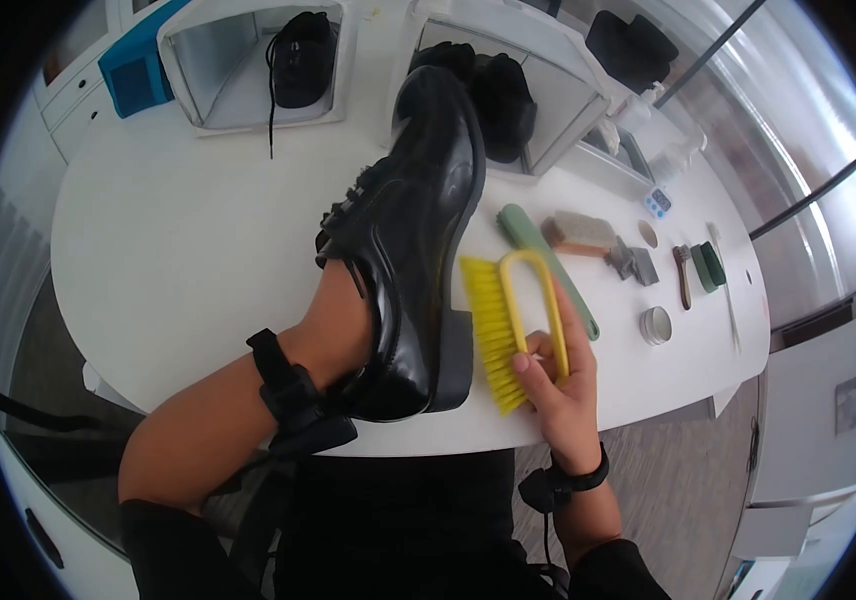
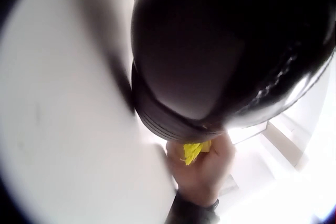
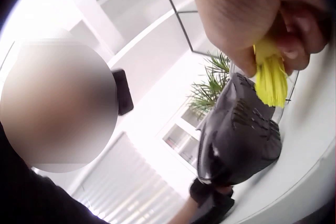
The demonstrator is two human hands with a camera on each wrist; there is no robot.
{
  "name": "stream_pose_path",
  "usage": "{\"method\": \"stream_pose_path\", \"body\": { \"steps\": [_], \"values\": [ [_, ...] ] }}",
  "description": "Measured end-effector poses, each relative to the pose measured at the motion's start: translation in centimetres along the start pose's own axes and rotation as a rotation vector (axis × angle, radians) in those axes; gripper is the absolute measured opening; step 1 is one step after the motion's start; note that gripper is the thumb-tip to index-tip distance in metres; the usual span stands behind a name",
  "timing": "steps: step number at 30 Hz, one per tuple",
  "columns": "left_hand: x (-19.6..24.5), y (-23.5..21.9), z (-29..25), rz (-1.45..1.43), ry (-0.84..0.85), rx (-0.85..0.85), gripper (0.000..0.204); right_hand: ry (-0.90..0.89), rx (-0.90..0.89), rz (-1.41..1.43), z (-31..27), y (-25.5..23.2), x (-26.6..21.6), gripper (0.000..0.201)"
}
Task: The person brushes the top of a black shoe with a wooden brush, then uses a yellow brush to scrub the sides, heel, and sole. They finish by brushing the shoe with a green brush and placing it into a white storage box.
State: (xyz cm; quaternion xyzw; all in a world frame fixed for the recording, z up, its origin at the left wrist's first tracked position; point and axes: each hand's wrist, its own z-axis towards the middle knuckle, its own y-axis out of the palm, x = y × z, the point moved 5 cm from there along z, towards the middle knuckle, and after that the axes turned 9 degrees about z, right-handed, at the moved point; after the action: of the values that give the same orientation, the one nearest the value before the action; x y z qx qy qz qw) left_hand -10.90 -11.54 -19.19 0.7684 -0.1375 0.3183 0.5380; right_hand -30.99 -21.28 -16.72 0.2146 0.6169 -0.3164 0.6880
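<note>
A glossy black lace-up shoe is turned on its side, its sole and heel facing right in the head view. My left hand reaches into the shoe's opening, fingers hidden inside; the wrist strap shows just outside. To the right of the heel, my right hand grips the looped handle of a yellow brush, thumb on the near side. The bristles point left toward the sole. In the left wrist view, the shoe fills most of the picture, with the brush's yellow bristles below it.
On the white table, a green rod-like tool, a beige-bristled brush, a round tin, a small wooden brush and a green sponge lie right. Two clear-fronted boxes holding black shoes stand behind.
</note>
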Motion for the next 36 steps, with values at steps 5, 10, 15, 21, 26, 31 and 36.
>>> {"method": "stream_pose_path", "body": {
  "steps": [5,10,15,21,26,31,36],
  "values": [
    [0.3,-1.9,1.4,0.250,0.033,0.117,0.059,-0.006,0.058,0.167,-1.4,-0.2,0.9,0.081],
    [0.1,-2.3,1.6,0.221,-0.039,0.125,0.058,-0.004,0.018,0.107,-1.4,-0.1,1.1,0.082],
    [0.5,-0.9,0.9,0.221,-0.004,0.152,0.059,-0.021,-0.023,0.127,-1.5,0.2,1.2,0.082],
    [0.5,-0.4,0.2,0.237,0.005,0.171,0.059,-0.042,-0.037,0.113,-1.5,0.2,1.2,0.082],
    [0.6,-0.2,0.0,0.246,0.014,0.187,0.060,-0.053,-0.038,0.089,-1.6,0.2,1.2,0.082],
    [0.9,0.5,-0.1,0.254,0.048,0.209,0.060,-0.044,-0.033,0.099,-1.6,0.3,1.0,0.082],
    [1.0,0.9,-0.3,0.284,0.049,0.205,0.061,-0.046,-0.031,0.099,-1.6,0.4,1.1,0.081]
  ]
}}
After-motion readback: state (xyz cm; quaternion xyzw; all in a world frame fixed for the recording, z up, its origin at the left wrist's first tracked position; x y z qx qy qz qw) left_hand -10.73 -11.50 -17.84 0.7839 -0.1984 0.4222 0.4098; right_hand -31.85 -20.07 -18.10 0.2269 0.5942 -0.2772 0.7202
